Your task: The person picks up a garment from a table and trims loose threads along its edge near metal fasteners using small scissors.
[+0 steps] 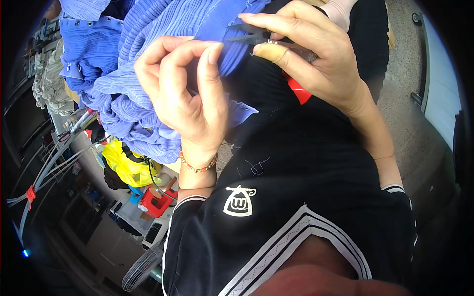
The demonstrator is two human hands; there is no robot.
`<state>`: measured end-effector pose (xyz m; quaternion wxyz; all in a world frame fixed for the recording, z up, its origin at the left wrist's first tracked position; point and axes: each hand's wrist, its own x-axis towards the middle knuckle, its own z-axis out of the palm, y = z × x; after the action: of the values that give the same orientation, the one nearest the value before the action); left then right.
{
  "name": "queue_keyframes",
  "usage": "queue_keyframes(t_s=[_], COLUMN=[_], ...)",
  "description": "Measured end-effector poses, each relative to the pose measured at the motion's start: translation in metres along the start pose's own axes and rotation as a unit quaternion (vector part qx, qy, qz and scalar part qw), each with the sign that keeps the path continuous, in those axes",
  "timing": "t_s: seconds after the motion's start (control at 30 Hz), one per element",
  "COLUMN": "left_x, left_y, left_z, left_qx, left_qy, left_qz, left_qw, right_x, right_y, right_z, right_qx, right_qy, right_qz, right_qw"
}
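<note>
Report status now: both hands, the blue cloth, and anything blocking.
Left hand pinching blue pleated cloth. Right hand shut on small thread snips, tips at the cloth edge. Nothing between snips and cloth.

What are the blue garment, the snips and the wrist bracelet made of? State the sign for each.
Blue garment: soft woven or knit cloth, matte, finely ribbed or pleated in close parallel ridges. Snips in the right hand: dark, slightly shiny blades, probably metal; a glossy red part below the hand looks like plastic. Bracelet on the left hand wrist: small orange and pale beads, material unclear.
</note>
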<state>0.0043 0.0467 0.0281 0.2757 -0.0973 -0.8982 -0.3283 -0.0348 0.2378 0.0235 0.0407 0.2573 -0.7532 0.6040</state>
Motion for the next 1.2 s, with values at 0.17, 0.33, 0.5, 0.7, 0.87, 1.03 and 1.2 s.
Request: queue_keyframes(t_s=[0.17,0.33,0.5,0.7,0.87,1.03,1.2], left_x=[-0.001,-0.004,-0.005,-0.008,-0.008,-0.007,-0.007], left_y=[0.002,0.002,0.000,-0.007,-0.011,-0.014,-0.016], left_z=[0.003,0.002,0.001,0.003,0.003,0.004,0.004], left_qx=[-0.007,0.008,-0.001,-0.094,-0.186,-0.237,-0.251], left_qy=[0.009,-0.004,-0.014,0.012,0.018,0.027,0.030], left_qz=[0.008,0.019,0.027,-0.028,-0.077,-0.090,-0.088], left_qw=[1.000,1.000,1.000,0.995,0.979,0.967,0.964], right_x=[0.000,0.000,0.000,0.000,0.002,0.005,0.010], right_y=[0.001,0.003,0.004,0.002,-0.005,-0.007,-0.013], right_z=[0.003,0.007,0.008,0.009,0.001,-0.001,-0.002], right_qx=[0.019,0.003,-0.013,-0.022,-0.050,-0.065,-0.095], right_qy=[0.019,0.041,0.052,0.042,-0.025,-0.050,-0.077], right_qz=[-0.011,-0.005,-0.026,-0.045,-0.020,-0.044,-0.053], right_qw=[1.000,0.999,0.998,0.998,0.998,0.996,0.991])
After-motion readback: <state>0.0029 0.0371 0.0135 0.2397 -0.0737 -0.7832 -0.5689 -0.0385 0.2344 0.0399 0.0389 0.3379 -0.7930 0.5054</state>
